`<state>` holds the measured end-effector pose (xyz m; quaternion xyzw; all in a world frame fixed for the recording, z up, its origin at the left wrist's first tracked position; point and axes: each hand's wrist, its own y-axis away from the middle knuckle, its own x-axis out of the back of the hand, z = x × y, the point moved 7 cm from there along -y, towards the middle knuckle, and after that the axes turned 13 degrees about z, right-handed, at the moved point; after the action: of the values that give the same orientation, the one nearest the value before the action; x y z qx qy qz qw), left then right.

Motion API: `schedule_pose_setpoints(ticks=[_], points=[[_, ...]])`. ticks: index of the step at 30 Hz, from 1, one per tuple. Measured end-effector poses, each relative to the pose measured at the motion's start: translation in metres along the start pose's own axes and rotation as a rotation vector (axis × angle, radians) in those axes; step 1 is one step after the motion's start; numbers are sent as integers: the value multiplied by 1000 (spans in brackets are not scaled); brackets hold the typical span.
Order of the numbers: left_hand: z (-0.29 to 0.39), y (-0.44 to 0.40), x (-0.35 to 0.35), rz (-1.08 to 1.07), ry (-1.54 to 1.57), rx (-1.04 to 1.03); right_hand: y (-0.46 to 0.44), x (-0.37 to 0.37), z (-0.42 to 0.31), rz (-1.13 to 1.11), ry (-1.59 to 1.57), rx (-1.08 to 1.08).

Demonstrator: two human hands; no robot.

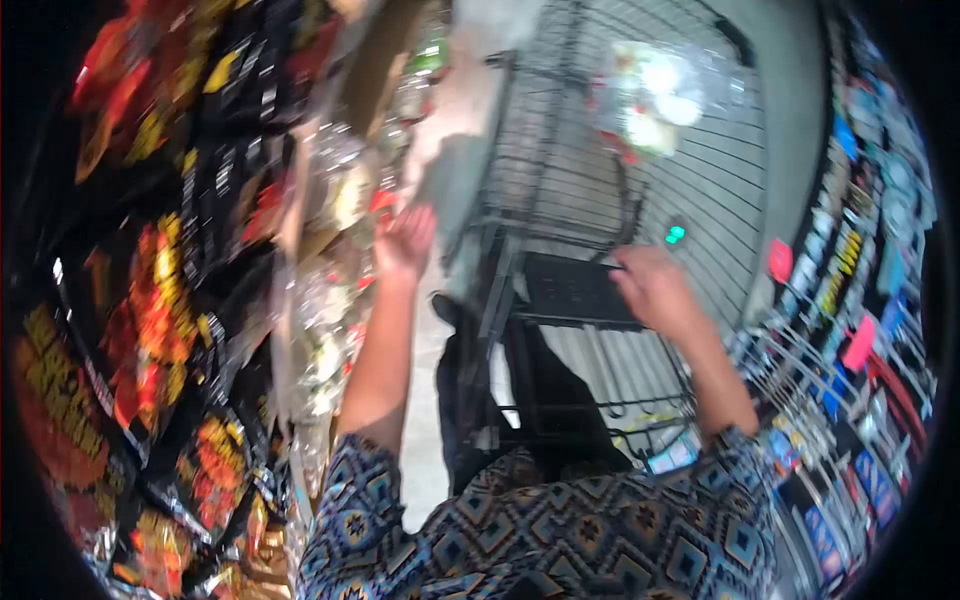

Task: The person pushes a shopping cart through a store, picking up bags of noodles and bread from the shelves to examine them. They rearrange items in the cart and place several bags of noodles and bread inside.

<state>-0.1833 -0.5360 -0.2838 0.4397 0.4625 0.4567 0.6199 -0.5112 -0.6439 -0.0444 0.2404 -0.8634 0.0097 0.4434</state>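
My left hand (405, 243) reaches to the shelf on the left, beside clear plastic packs (335, 285) with red parts. Its fingers are blurred, and whether they grip a pack cannot be made out. My right hand (652, 288) is at the shopping cart (545, 150), its fingers curled at the edge of the black seat panel (575, 288). Deep in the cart's wire basket lies a clear plastic bag (655, 100) with pale, round contents, partly washed out by glare.
Black bags with red and yellow print (160, 310) fill the left shelf. On the right, a rack (840, 330) carries many small packaged goods and pink tags. Grey floor (430, 400) shows between the left shelf and the cart.
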Motion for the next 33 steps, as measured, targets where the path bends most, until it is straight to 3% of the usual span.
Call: schedule_pose_setpoints(ticks=[5,6,7,10,13,17,19,23,26,28,33], points=[[-43,8,99,-6,-552,84,13,-15,28,-54,69,-39],[-60,-1,127,-498,-144,494,11,-13,38,-14,60,-76],[-52,20,141,25,-608,94,6,-11,47,24,45,-107],[-49,31,213,208,-776,106,-18,6,89,59,73,-423],[-36,55,245,337,-882,42,-52,26,140,333,-32,-545],[-27,71,257,322,-998,-15,-102,29,197,579,134,-425],[-24,81,248,320,-1097,-63,-116,43,180,872,346,-201],[-30,91,218,264,-1053,-103,-146,34,173,829,455,-144],[-37,92,203,228,-1012,-107,-163,22,188,689,423,-277],[-41,95,195,212,-1006,-102,-169,9,209,531,312,-483],[-44,95,192,208,-961,-89,-167,18,163,613,328,-500]])
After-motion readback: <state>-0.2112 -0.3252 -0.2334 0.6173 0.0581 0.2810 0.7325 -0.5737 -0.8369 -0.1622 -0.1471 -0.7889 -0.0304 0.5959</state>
